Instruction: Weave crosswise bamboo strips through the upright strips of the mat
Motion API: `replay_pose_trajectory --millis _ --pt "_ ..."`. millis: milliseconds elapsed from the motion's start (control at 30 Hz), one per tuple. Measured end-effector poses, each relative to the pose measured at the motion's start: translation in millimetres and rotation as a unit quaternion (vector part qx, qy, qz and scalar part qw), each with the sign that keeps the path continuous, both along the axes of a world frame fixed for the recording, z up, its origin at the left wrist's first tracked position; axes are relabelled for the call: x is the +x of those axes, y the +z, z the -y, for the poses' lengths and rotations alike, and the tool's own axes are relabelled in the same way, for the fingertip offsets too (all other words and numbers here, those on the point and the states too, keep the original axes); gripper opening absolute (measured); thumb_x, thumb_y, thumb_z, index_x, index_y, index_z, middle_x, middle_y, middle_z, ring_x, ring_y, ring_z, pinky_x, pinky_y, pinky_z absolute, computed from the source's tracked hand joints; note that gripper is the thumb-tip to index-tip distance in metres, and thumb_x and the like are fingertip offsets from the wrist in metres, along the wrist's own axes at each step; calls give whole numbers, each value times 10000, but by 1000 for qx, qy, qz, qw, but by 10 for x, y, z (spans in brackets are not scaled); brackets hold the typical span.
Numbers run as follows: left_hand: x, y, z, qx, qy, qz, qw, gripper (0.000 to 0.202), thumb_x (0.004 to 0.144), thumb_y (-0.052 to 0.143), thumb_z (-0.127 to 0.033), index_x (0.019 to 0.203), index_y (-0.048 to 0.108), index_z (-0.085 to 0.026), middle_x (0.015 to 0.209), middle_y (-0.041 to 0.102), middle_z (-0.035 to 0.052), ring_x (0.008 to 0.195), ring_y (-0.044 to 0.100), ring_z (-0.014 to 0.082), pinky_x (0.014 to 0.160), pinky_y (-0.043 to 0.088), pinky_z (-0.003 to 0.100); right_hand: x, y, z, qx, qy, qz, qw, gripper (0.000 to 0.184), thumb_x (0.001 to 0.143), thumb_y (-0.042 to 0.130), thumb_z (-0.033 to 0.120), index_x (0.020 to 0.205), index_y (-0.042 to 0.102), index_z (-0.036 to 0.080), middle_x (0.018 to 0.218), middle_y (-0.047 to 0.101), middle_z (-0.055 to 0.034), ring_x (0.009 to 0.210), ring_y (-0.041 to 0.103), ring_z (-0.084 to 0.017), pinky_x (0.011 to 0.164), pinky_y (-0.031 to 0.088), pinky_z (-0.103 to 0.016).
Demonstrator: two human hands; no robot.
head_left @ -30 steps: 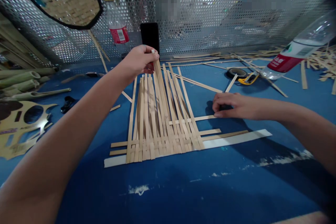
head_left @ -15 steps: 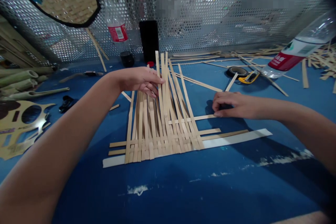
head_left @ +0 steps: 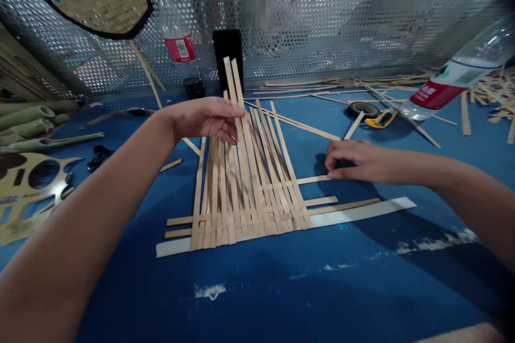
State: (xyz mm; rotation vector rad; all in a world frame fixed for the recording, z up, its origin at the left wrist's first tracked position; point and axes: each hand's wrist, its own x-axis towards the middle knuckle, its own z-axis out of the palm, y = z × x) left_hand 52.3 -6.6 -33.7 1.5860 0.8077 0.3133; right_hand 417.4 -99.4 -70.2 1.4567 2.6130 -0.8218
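Upright bamboo strips (head_left: pixel 218 187) fan out on the blue table, woven near their lower ends through short cross strips. Along the bottom they lie on a white band (head_left: pixel 362 211). My left hand (head_left: pixel 209 117) pinches long bamboo strips (head_left: pixel 238 83) between thumb and fingers and holds them raised above the others. To the right, my right hand (head_left: pixel 348 159) is closed, with thumb and fingertips on the outer end of a thin cross strip (head_left: pixel 311 179). The inner part of that strip runs among the right-hand uprights.
Behind stand a cola bottle (head_left: pixel 180 48) and a black phone (head_left: pixel 228 59) before a perforated metal screen (head_left: pixel 306 27). At right are black tape (head_left: pixel 363 110), a yellow-handled tool (head_left: pixel 380 120), a tilted bottle (head_left: pixel 450 77) and loose strips. Bamboo tubes (head_left: pixel 30 118) and a cut-out board (head_left: pixel 28 193) lie left.
My left hand has shifted slightly left and up, and the long strips in it now lean left, apart from the right-hand uprights. My right hand has stayed in place on the cross strip.
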Motion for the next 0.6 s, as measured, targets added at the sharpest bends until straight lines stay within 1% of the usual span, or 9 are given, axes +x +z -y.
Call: replay_pose_trajectory --millis 100,133,200,300,367,433,500,567,600 --pt "55 -49 -11 13 -24 -52 998 295 853 682 -488 1038 710 -260 1072 737 81 967 724 233 871 595 357 -11 13 7 9 7 10 1000 451 873 529 662 845 663 233 995 626 -99 925 578 -267 835 405 -431" --pt "89 -72 -8 20 -29 -79 996 302 847 685 -479 1057 705 -264 1089 734 82 984 721 238 870 592 364 -12 12 9 13 11 9 1000 446 878 526 656 837 657 231 987 623 -96 923 575 -264 842 400 -433" --pt "169 -116 11 34 -28 -133 990 269 823 703 -458 975 703 -236 998 738 104 935 728 266 812 598 390 -15 -1 17 24 21 3 999 432 894 518 640 833 650 233 973 622 -89 928 573 -261 867 390 -443" --pt "291 -143 55 77 -4 -211 975 245 819 692 -442 752 638 -213 745 684 102 748 716 282 685 579 400 -28 -32 31 46 28 -11 998 413 913 513 620 840 646 236 975 633 -86 961 576 -267 930 356 -479" --pt "351 -119 72 119 9 -266 956 291 833 672 -462 693 611 -215 669 643 90 655 686 277 654 556 401 -44 -51 36 52 29 -17 998 405 920 514 611 847 645 234 992 640 -90 986 576 -271 951 335 -492" --pt "386 -61 78 165 27 -323 932 328 836 668 -492 684 613 -207 622 612 83 598 657 281 647 539 410 -55 -63 35 51 34 -23 998 395 926 516 599 851 637 231 998 638 -89 990 573 -268 942 337 -480" --pt "402 24 98 223 61 -364 902 323 833 669 -505 777 647 -188 648 611 88 636 659 312 683 530 435 -56 -69 34 48 40 -30 998 384 931 512 590 851 626 231 991 628 -82 981 569 -260 927 346 -461" --pt "407 116 175 292 99 -376 874 333 816 687 -476 944 665 -169 773 638 112 792 671 361 771 513 465 -49 -66 38 42 40 -28 998 375 930 509 586 854 620 235 985 622 -75 979 564 -257 926 348 -457" --pt "407 156 245 326 109 -370 863 344 797 705 -448 994 664 -169 835 646 120 863 663 376 810 498 470 -46 -61 44 36 38 -23 998 371 928 509 584 853 617 237 990 621 -72 985 561 -259 930 345 -461"
